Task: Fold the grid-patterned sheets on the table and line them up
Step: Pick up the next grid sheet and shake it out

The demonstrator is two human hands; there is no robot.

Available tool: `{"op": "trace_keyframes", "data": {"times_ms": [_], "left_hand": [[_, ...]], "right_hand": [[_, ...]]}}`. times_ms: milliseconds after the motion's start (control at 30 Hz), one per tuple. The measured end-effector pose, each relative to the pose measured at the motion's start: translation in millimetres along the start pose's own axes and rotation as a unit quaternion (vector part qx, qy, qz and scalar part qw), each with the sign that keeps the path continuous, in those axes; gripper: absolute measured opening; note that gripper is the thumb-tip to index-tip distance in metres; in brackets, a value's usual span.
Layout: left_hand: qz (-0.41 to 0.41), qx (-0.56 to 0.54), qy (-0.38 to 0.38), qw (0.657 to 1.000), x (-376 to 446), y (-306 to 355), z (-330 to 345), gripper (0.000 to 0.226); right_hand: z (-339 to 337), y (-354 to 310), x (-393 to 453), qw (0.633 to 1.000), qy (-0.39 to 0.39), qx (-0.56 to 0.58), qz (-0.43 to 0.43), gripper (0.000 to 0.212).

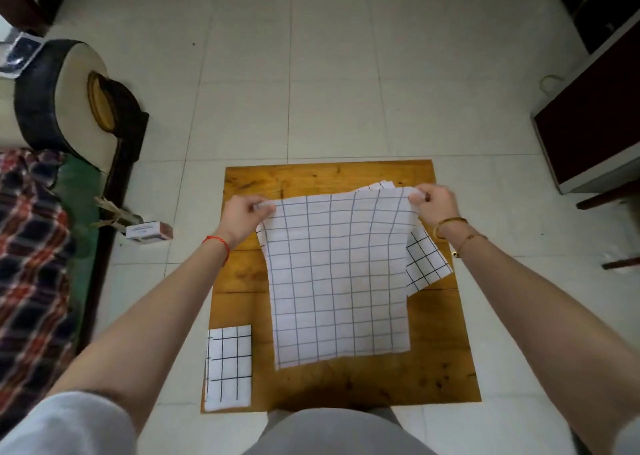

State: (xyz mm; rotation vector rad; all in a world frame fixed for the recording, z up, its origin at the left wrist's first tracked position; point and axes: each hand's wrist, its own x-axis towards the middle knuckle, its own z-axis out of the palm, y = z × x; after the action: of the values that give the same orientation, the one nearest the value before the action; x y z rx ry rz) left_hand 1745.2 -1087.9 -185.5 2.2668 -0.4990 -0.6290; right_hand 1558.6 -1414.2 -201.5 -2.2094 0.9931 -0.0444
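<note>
A white sheet with a dark grid hangs over the small wooden table, held up by its two far corners. My left hand pinches the far left corner and my right hand pinches the far right corner. Its near edge rests on the tabletop. Under it lies a pile of other grid sheets, showing at the right and at the far edge. A folded grid sheet lies flat at the table's near left corner.
A sofa with a round armrest and a plaid blanket stands at the left. A small box lies on the tiled floor by it. Dark furniture stands at the right.
</note>
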Motion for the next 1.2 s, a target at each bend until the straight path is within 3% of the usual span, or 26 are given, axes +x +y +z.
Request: {"op": "trace_keyframes", "data": {"times_ms": [200, 333, 433, 667, 1100, 1200], "left_hand": [[-0.033, -0.034, -0.018, 0.999, -19.0, -20.2, 19.1, 0.014], [-0.056, -0.038, -0.027, 0.997, -40.0, -35.4, 34.5, 0.013], [-0.059, -0.035, -0.039, 0.997, -58.5, -53.1, 48.6, 0.012], [-0.024, 0.033, -0.053, 0.998, -98.9, -104.3, 99.3, 0.020], [-0.079, 0.111, -0.077, 0.988, -123.2, -183.6, 189.7, 0.030], [-0.080, 0.108, -0.060, 0.989, -118.1, -184.5, 196.8, 0.032]], "right_hand": [[4.8, 16.0, -19.7, 0.997, -0.048, -0.040, -0.036, 0.035], [16.5, 41.2, -35.6, 0.993, -0.097, -0.052, -0.032, 0.021], [29.8, 60.8, -52.7, 0.988, -0.140, -0.054, -0.029, 0.023], [65.7, 93.6, -99.2, 0.985, -0.160, -0.063, -0.012, 0.016], [149.6, 156.3, -110.0, 0.958, -0.224, -0.180, -0.003, 0.026], [159.9, 160.9, -108.7, 0.957, -0.200, -0.208, -0.026, 0.026]]}}
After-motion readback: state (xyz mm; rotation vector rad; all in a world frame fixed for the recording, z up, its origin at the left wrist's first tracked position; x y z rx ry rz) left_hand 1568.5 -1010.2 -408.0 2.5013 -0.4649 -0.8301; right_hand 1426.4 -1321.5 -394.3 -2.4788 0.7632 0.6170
